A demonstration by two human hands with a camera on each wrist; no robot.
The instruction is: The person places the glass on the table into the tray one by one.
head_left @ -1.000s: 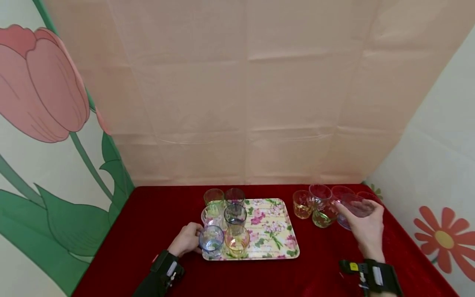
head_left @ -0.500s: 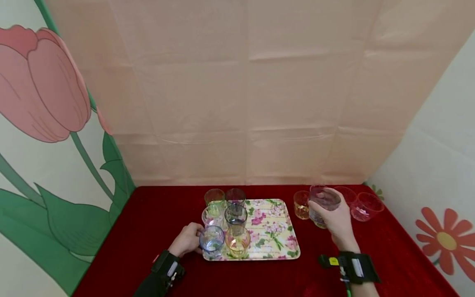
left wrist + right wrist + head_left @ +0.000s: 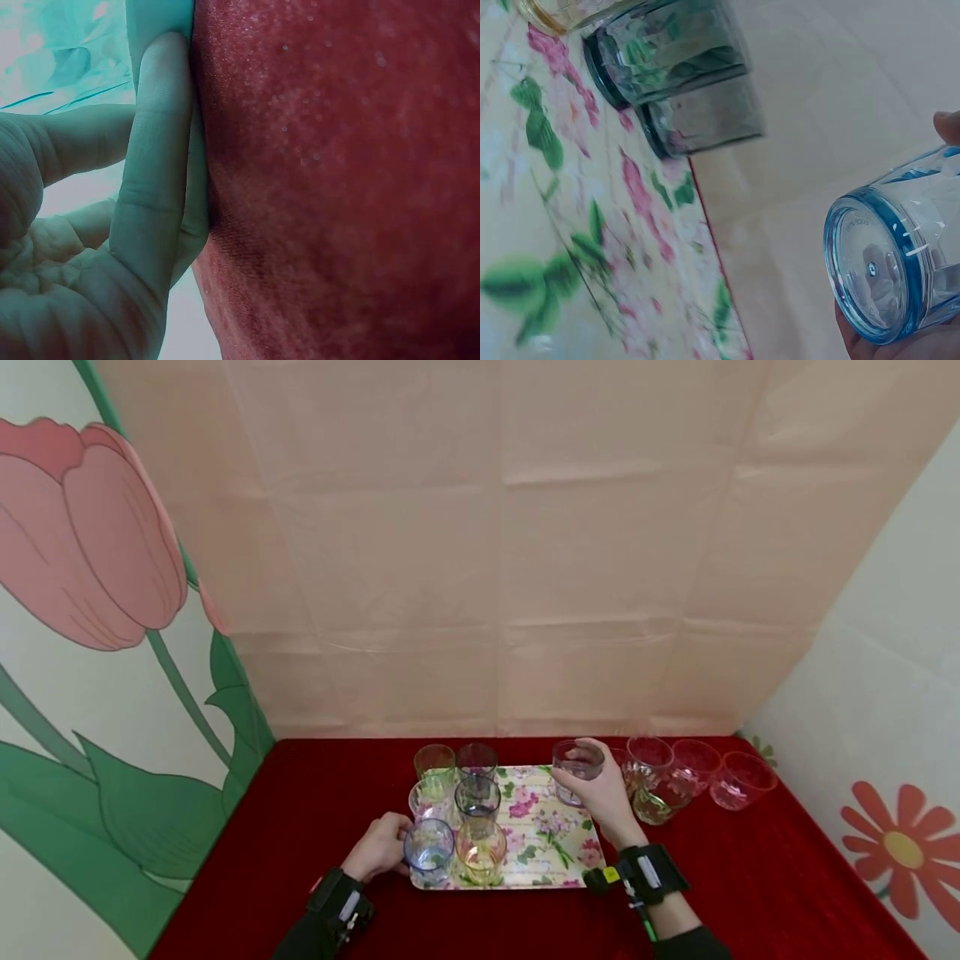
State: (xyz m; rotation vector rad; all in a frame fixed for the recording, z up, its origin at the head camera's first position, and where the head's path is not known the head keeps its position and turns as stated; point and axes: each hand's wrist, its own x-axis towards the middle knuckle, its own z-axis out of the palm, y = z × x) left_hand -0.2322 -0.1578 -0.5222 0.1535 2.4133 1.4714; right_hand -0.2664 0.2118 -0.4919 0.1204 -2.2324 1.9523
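My right hand [image 3: 606, 792] grips a clear, blue-tinted drinking glass [image 3: 567, 774] above the back right part of the floral tray [image 3: 536, 847]. In the right wrist view the raised glass [image 3: 871, 266] shows its round base, with fingers around its far end. At the tray's front left my left hand [image 3: 381, 843] holds the rim; a finger presses along the pale edge in the left wrist view. On the tray's left half stand several glasses in two columns, among them a blue one [image 3: 428, 850], a yellow one [image 3: 481, 852] and a dark grey one [image 3: 477, 798].
Right of the tray, on the red cloth [image 3: 697, 885], several more glasses stand close together, including a green one [image 3: 652, 808] and pink ones [image 3: 696, 767]. One reddish glass [image 3: 741, 783] is at the far right. A beige sheet [image 3: 495, 568] hangs behind the table.
My right hand has carried the clear glass leftwards, from among the right-hand glasses to over the tray. The left hand stays at the tray's edge.
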